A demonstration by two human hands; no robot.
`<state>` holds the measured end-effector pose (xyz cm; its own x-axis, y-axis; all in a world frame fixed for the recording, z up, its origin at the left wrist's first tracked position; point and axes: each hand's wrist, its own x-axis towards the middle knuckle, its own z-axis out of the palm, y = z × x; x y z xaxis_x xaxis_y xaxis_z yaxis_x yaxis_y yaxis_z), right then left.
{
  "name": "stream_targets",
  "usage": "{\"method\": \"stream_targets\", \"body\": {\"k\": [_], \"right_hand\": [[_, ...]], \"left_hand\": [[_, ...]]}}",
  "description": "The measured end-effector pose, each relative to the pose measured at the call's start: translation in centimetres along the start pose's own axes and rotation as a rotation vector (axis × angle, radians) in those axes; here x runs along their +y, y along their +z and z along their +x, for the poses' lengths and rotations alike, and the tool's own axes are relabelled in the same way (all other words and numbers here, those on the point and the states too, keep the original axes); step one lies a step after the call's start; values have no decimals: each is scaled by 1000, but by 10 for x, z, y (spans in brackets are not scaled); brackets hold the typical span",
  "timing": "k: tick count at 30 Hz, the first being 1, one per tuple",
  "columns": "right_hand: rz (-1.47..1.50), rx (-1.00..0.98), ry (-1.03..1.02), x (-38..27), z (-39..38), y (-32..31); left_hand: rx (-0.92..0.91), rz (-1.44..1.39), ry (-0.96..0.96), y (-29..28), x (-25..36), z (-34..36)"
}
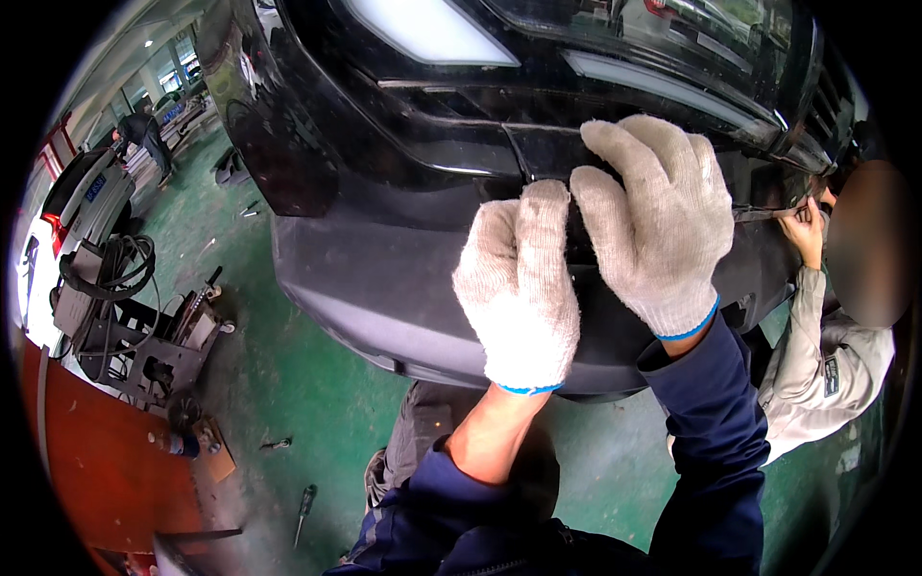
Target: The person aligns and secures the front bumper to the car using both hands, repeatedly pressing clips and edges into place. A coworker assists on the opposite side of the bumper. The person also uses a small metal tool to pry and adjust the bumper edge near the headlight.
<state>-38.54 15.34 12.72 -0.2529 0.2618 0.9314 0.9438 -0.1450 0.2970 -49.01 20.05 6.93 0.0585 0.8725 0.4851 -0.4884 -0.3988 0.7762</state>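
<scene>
Both my hands wear off-white knit gloves with blue cuffs, against the back end of a black car [423,115]. My left hand [519,269] is closed, fingers curled together, its fingertips at the seam along the upper edge of the dark grey bumper [384,274]. Anything between those fingers is hidden. Just right of it, my right hand [663,211] is open, thumb and fingers apart and bent against the glossy panel above the bumper. A narrow vertical gap in the trim [519,149] runs down toward my left fingertips.
At the right, a person in a light work shirt [826,374] holds a thin dark strip [764,213] by the car's corner. A screwdriver [304,514] lies on the green floor [279,384]. Left stand a wheeled machine with cables [134,326], a red-orange surface [106,451] and a white car [72,221].
</scene>
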Motion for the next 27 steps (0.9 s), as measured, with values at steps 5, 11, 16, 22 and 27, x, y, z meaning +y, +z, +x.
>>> {"method": "stream_targets", "body": {"k": [5,11,16,22,27], "right_hand": [[0,7,-15,0,0,0],[22,-29,-23,3,-1,-3],[21,-75,18,3,-5,-4],[14,-33,36,5,-3,-3],[-18,33,110,15,-23,-16]], "left_hand": [[-31,-44,-186,-2,7,1],[-88,97,17,-7,-1,4],[-104,30,-116,-8,-2,0],[-136,76,-159,-11,6,2],[-193,129,-69,-22,0,8]]}}
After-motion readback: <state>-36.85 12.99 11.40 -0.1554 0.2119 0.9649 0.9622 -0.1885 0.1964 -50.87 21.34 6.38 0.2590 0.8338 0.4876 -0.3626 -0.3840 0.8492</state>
